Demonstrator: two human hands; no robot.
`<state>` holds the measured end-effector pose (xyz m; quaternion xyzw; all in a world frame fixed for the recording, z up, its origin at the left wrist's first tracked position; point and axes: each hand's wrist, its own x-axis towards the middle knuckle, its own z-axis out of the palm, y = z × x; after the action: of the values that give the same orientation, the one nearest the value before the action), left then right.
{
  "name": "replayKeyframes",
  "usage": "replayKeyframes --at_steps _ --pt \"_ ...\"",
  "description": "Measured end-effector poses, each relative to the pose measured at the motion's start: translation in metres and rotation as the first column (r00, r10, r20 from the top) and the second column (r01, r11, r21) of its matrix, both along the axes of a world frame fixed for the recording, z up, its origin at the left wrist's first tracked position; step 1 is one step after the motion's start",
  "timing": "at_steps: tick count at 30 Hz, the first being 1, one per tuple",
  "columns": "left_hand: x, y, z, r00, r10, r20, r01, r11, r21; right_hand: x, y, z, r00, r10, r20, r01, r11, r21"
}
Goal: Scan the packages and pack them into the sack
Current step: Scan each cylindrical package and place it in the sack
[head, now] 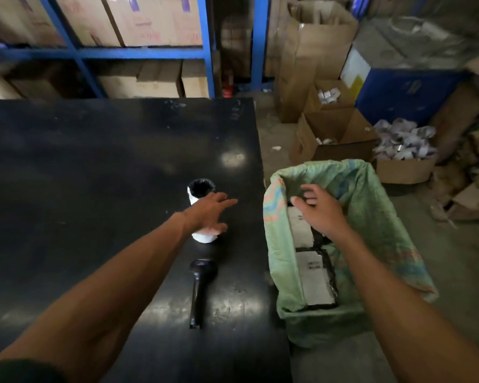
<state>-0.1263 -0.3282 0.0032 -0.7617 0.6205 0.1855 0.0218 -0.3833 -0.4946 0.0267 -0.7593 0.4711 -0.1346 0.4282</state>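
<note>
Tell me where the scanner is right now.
The scanner lies on the black table, below the left hand, left of the green sack.

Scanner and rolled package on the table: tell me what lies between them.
Nothing: the head view shows only bare black table between the scanner and the rolled package. The left hand reaches over the package.

A warehouse packing area is showing here: blue racking [205, 51] is holding stacked cartons [152, 20], open boxes [335, 134] of small white packets are sitting on the concrete floor [277, 134], and a scanner [201, 286] is lying on a black table [94, 161] beside a sack [371, 194].
</note>
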Motion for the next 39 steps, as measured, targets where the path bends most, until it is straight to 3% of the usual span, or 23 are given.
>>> replayKeyframes --at_steps 4,8,13,18,23,27,29,32,34,37,39 --pt "0.026 0.025 -0.012 0.976 -0.139 0.171 0.117 0.985 0.128 0.035 0.054 0.004 0.986 0.143 -0.09 -0.151 0.984 -0.094" --pt "0.039 0.038 -0.025 0.95 -0.191 0.246 0.141 0.968 0.207 0.064 0.108 -0.014 0.918 0.306 -0.252 -0.294 0.952 0.086" --pt "0.043 0.037 -0.036 0.977 -0.154 0.15 0.135 0.982 0.129 0.09 0.154 -0.038 0.804 0.445 -0.394 -0.335 0.887 0.318" --pt "0.05 0.031 -0.038 0.979 -0.151 0.136 0.14 0.986 0.088 0.109 0.178 -0.06 0.753 0.468 -0.462 -0.29 0.867 0.405" --pt "0.063 0.03 -0.036 0.976 -0.186 0.109 0.174 0.978 0.111 0.127 0.199 -0.072 0.797 0.449 -0.403 -0.231 0.844 0.484" --pt "0.092 0.048 -0.033 0.993 -0.006 -0.116 0.018 0.995 0.1 0.127 0.201 -0.081 0.844 0.4 -0.356 -0.214 0.862 0.459" --pt "0.111 0.065 -0.029 0.96 0.117 -0.255 -0.096 0.991 0.092 0.124 0.2 -0.084 0.914 0.32 -0.25 -0.161 0.85 0.501" --pt "0.14 0.094 -0.021 0.927 0.228 -0.299 -0.201 0.972 0.121 0.122 0.196 -0.082 0.97 0.22 -0.101 -0.137 0.844 0.518" --pt "0.156 0.113 -0.016 0.911 0.282 -0.3 -0.252 0.958 0.136 0.123 0.191 -0.076 0.985 0.165 -0.04 -0.123 0.858 0.499" --pt "0.172 0.137 -0.005 0.879 0.339 -0.337 -0.302 0.94 0.16 0.132 0.188 -0.059 0.99 0.009 0.143 -0.095 0.793 0.602" --pt "0.176 0.146 0.002 0.85 0.348 -0.395 -0.309 0.938 0.16 0.137 0.188 -0.042 0.972 -0.01 0.235 -0.144 0.765 0.627"
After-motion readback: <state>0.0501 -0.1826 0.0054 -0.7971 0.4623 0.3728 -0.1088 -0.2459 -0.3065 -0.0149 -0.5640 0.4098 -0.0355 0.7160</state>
